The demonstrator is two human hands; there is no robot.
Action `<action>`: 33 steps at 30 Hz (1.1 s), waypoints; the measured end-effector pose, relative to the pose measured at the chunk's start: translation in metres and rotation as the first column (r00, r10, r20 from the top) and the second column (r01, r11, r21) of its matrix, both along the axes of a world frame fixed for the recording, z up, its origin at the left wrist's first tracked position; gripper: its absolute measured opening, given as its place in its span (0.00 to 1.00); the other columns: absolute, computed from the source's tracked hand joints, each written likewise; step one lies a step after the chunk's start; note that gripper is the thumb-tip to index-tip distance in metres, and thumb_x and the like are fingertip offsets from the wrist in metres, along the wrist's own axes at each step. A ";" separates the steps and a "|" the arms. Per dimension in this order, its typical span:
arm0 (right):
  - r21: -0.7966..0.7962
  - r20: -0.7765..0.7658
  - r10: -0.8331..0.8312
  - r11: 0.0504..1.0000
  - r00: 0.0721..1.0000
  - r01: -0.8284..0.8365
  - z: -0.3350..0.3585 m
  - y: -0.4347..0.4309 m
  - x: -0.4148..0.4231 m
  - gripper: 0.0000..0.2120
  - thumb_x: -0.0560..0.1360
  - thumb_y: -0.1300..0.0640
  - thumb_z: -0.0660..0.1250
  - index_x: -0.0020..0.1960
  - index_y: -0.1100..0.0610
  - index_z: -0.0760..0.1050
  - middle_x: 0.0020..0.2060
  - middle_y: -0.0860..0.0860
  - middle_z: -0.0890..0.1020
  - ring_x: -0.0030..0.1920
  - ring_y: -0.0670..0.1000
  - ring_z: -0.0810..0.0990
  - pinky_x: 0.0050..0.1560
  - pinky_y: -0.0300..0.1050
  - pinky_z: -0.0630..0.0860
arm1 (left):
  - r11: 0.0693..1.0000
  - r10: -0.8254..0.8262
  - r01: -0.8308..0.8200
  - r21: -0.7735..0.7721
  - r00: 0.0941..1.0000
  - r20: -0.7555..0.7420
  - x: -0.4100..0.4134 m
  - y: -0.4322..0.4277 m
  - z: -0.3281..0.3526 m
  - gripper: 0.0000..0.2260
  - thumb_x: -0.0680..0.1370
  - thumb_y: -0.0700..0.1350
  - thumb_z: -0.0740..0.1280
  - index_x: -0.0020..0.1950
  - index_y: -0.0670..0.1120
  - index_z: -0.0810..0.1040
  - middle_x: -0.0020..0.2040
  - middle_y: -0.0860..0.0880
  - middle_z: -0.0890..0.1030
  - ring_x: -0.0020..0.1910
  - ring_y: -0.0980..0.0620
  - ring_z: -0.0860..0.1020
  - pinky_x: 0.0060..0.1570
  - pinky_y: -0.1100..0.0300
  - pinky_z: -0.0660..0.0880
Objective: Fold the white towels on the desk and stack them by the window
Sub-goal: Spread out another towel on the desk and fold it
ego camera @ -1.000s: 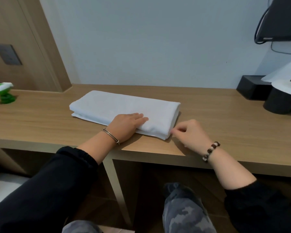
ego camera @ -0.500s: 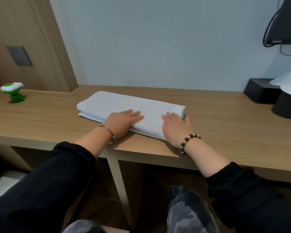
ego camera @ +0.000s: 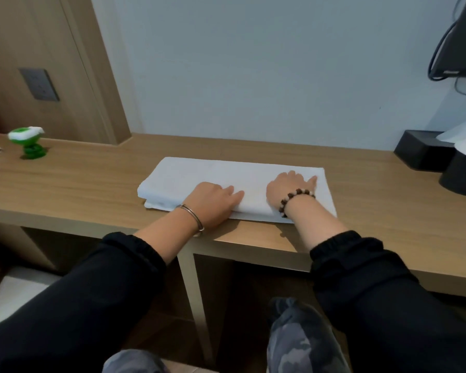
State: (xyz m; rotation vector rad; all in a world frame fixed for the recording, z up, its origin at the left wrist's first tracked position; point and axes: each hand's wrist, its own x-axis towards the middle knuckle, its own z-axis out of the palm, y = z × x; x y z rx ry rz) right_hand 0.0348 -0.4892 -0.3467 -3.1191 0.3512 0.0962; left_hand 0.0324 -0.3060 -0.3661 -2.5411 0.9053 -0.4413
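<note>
A white towel (ego camera: 213, 173), folded into a long flat strip, lies on the wooden desk (ego camera: 92, 184) near its front edge. My left hand (ego camera: 213, 201) rests flat on the towel's near edge, left of the middle, fingers straight and pointing right. Flat on the towel's right part lies my right hand (ego camera: 289, 188), fingers spread toward the far right corner. Neither hand grips the cloth. No window shows in the head view.
A small green and white figure (ego camera: 28, 142) stands at the desk's left. A black box (ego camera: 423, 150) and a black round container (ego camera: 460, 176) with white paper sit at the right. A dark screen with cables (ego camera: 463, 39) hangs above them. A wall socket (ego camera: 39, 84) is at left.
My right hand left the towel's right corner, where it pinched the edge, and now lies flat farther onto the towel. My left hand stays pressed near the middle. The view shifted left.
</note>
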 end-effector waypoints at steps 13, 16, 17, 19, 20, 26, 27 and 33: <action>0.102 0.104 0.094 0.989 0.990 -0.104 -0.024 -0.016 0.010 0.27 0.80 0.49 0.42 0.78 0.52 0.49 0.77 0.52 0.50 0.76 0.54 0.50 0.74 0.60 0.46 | 0.907 0.306 -0.358 -0.224 0.922 -0.236 0.007 0.087 -0.011 0.26 0.80 0.49 0.57 0.76 0.60 0.52 0.77 0.56 0.54 0.76 0.51 0.53 0.70 0.44 0.57; 0.061 0.019 0.030 0.998 0.999 -0.031 -0.018 -0.020 0.018 0.28 0.80 0.48 0.41 0.78 0.53 0.46 0.78 0.50 0.46 0.77 0.54 0.46 0.74 0.62 0.42 | 0.898 0.294 -0.352 -0.263 0.926 -0.235 -0.003 0.073 -0.014 0.26 0.80 0.48 0.57 0.77 0.57 0.53 0.78 0.55 0.54 0.76 0.50 0.54 0.70 0.45 0.58; 0.048 -0.004 -0.005 0.999 1.000 0.005 -0.014 -0.017 0.022 0.28 0.80 0.47 0.41 0.78 0.54 0.45 0.78 0.50 0.45 0.77 0.54 0.45 0.74 0.62 0.41 | 0.900 0.294 -0.349 -0.261 0.929 -0.225 -0.006 0.068 -0.014 0.26 0.80 0.48 0.56 0.77 0.56 0.53 0.78 0.55 0.54 0.76 0.48 0.54 0.70 0.45 0.59; 0.087 -0.003 0.022 0.996 1.000 -0.022 -0.009 0.003 0.029 0.28 0.81 0.47 0.41 0.78 0.57 0.46 0.78 0.51 0.46 0.77 0.55 0.46 0.74 0.61 0.43 | 0.907 0.293 -0.339 -0.250 0.934 -0.204 -0.012 0.057 -0.013 0.26 0.80 0.48 0.56 0.77 0.54 0.52 0.78 0.53 0.54 0.75 0.47 0.55 0.68 0.46 0.62; 0.121 0.021 0.113 0.986 0.993 -0.114 -0.009 0.019 0.031 0.28 0.81 0.47 0.41 0.78 0.57 0.47 0.78 0.51 0.46 0.77 0.55 0.46 0.74 0.61 0.44 | 0.912 0.290 -0.332 -0.242 0.938 -0.192 -0.014 0.052 -0.012 0.26 0.80 0.48 0.56 0.77 0.53 0.53 0.78 0.52 0.54 0.75 0.46 0.56 0.66 0.46 0.63; 0.080 0.125 0.485 0.864 0.865 -0.496 -0.025 0.062 0.031 0.24 0.82 0.50 0.40 0.77 0.49 0.50 0.78 0.49 0.50 0.77 0.52 0.48 0.74 0.58 0.45 | 0.952 0.096 -0.125 -0.278 0.988 -0.118 -0.035 0.067 -0.008 0.24 0.79 0.46 0.58 0.75 0.47 0.61 0.75 0.48 0.63 0.71 0.45 0.63 0.63 0.48 0.68; 0.078 0.123 0.490 0.862 0.863 -0.501 -0.026 0.059 0.033 0.24 0.82 0.50 0.40 0.77 0.49 0.50 0.78 0.49 0.50 0.77 0.52 0.48 0.74 0.58 0.45 | 0.948 0.035 -0.069 -0.312 0.993 -0.112 -0.040 0.076 -0.009 0.23 0.78 0.45 0.59 0.74 0.47 0.64 0.74 0.48 0.65 0.71 0.45 0.65 0.63 0.48 0.68; 0.052 0.052 0.502 0.862 0.863 -0.504 -0.022 0.059 0.033 0.24 0.81 0.51 0.41 0.77 0.47 0.49 0.78 0.49 0.49 0.77 0.52 0.48 0.74 0.61 0.44 | 0.817 -0.034 -0.143 -0.559 0.955 -0.295 -0.064 0.106 -0.015 0.24 0.76 0.42 0.62 0.72 0.55 0.68 0.73 0.60 0.64 0.75 0.57 0.56 0.72 0.55 0.56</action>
